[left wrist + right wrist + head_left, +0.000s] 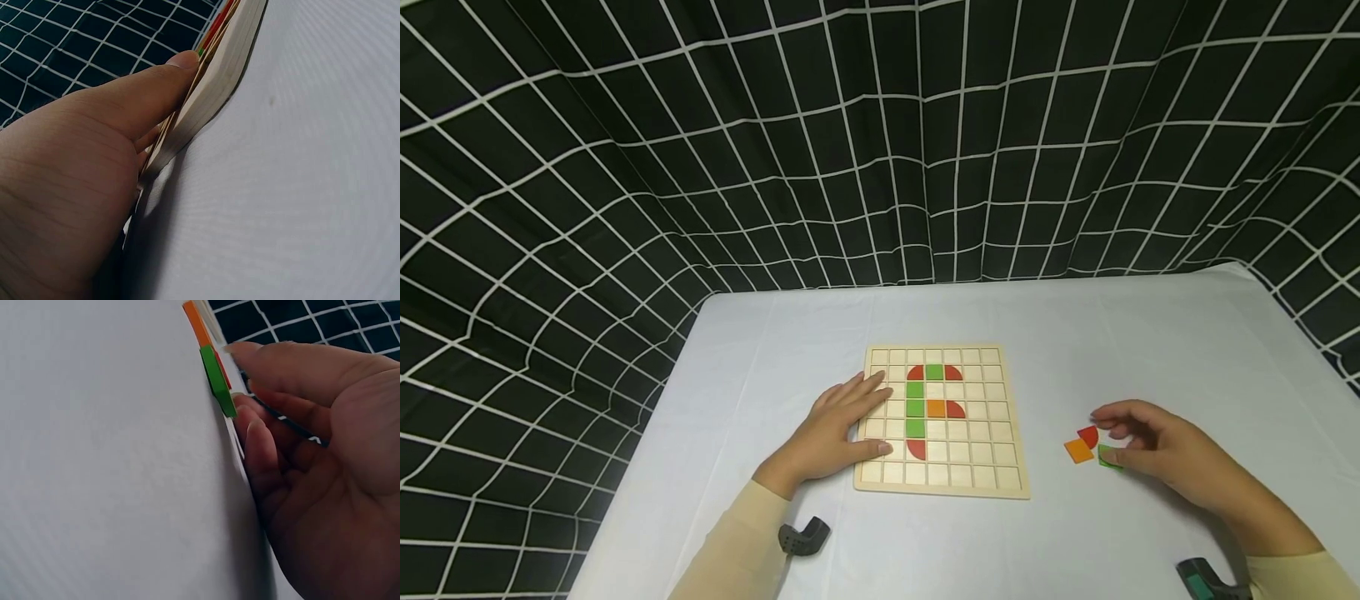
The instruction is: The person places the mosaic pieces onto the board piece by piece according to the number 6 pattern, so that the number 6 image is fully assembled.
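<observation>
A wooden grid board (985,477) lies flat on the table. Its cells hold several green squares, several red quarter-round tiles and one orange square (936,408). My left hand (831,429) rests on the board's left side with fingers spread; in the left wrist view the thumb (150,94) lies over its edge. To the right of the board, my right hand (1172,454) hovers with loosely bent fingers at a loose green tile (1106,456). The right wrist view has the thumb apart from this green tile (217,381), with nothing pinched.
Beside the green tile lie a loose orange square tile (1078,452) and a red quarter-round tile (1088,436). A white cloth covers the table (775,350). Black curtains with a white grid (865,150) stand behind and along the sides.
</observation>
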The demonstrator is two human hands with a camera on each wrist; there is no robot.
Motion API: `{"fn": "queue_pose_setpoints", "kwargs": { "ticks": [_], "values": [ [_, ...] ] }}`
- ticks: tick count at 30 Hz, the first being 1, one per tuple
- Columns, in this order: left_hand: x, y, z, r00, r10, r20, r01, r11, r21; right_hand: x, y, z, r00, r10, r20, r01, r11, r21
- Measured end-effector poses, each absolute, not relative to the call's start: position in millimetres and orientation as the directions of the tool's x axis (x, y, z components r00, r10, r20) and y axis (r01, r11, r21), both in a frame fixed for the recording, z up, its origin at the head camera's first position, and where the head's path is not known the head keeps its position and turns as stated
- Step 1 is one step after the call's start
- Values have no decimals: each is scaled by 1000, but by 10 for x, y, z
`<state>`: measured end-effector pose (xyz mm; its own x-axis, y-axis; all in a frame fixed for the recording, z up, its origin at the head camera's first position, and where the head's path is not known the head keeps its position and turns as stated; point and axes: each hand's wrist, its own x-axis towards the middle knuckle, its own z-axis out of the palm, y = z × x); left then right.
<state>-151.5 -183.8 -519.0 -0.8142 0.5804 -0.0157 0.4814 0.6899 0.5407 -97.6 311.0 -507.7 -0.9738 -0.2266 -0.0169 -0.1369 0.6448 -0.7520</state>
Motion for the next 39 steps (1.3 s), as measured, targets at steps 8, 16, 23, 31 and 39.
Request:
{"fn": "queue_pose_setpoints", "kwargs": {
  "ticks": [8, 16, 23, 31, 39],
  "values": [
    [-1506, -1840, -5182, -817, 576, -19, 474, 690, 548, -970, 3140, -5069, -964, -266, -3, -178, 655, -734],
    [-1505, -1837, -5169, -814, 580, -13, 479, 684, 550, -973, 3164, -5047, -965, -261, -9, -189, 721, -667],
    [-1509, -1844, -5184, -812, 583, -7, 485, 682, 547, -964, 3218, -5045, -971, -240, 21, -198, 745, -637],
    [-1511, -1855, -5200, -816, 578, -6, 481, 685, 548, -959, 3185, -5029, -974, -228, -1, -175, 750, -637],
    [-1511, -1849, -5199, -813, 582, -3, 484, 679, 552, -947, 3182, -5016, -980, -196, -25, -137, 765, -629]
  ]
}}
